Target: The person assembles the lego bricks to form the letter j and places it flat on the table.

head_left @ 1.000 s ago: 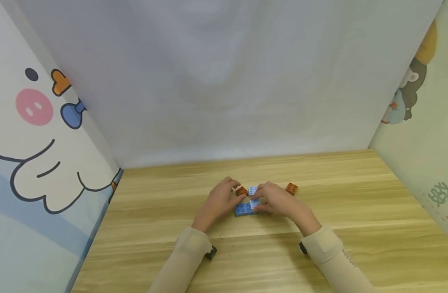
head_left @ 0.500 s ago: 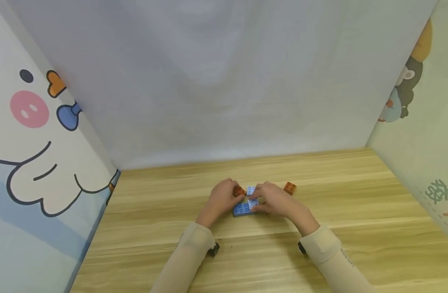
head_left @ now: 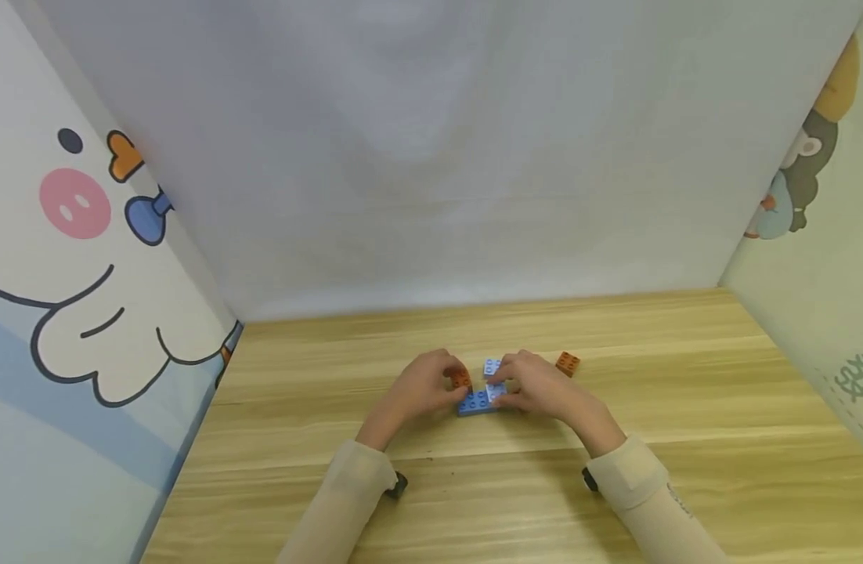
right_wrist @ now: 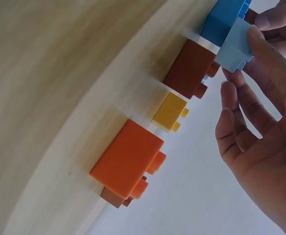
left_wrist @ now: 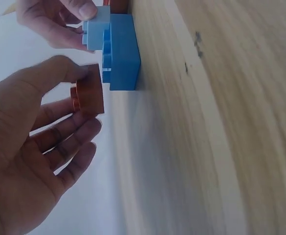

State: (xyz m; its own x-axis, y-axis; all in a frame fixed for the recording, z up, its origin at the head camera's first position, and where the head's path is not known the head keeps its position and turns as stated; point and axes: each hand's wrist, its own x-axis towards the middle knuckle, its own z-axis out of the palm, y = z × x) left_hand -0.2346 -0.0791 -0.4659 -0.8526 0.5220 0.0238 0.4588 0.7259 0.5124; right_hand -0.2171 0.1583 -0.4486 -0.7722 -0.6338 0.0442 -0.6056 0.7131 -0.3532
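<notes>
In the head view my left hand (head_left: 424, 384) pinches a reddish-brown toy brick (head_left: 461, 378) between thumb and fingers. The left wrist view shows this brown brick (left_wrist: 90, 90) raised beside the studs of a long blue brick (left_wrist: 124, 53), tilted a little. My right hand (head_left: 540, 384) pinches a light blue brick (right_wrist: 234, 45), which sits on the right end of the blue brick (head_left: 474, 403). Its thumb and index finger are on the light blue brick, and its other fingers are loosely bent. Both hands are close together over the wooden table (head_left: 474, 501).
Behind the right hand is another light blue brick (head_left: 492, 366), with a brown brick (head_left: 568, 363) further right. In the right wrist view a brown brick (right_wrist: 191, 68), a yellow brick (right_wrist: 169, 112) and an orange brick (right_wrist: 128, 159) stand on the table. A pale curtain (head_left: 445, 196) hangs behind.
My left hand has closed its fingers on the brown brick and brought it nearer, to the blue brick's left end. The right hand keeps its hold on the light blue brick.
</notes>
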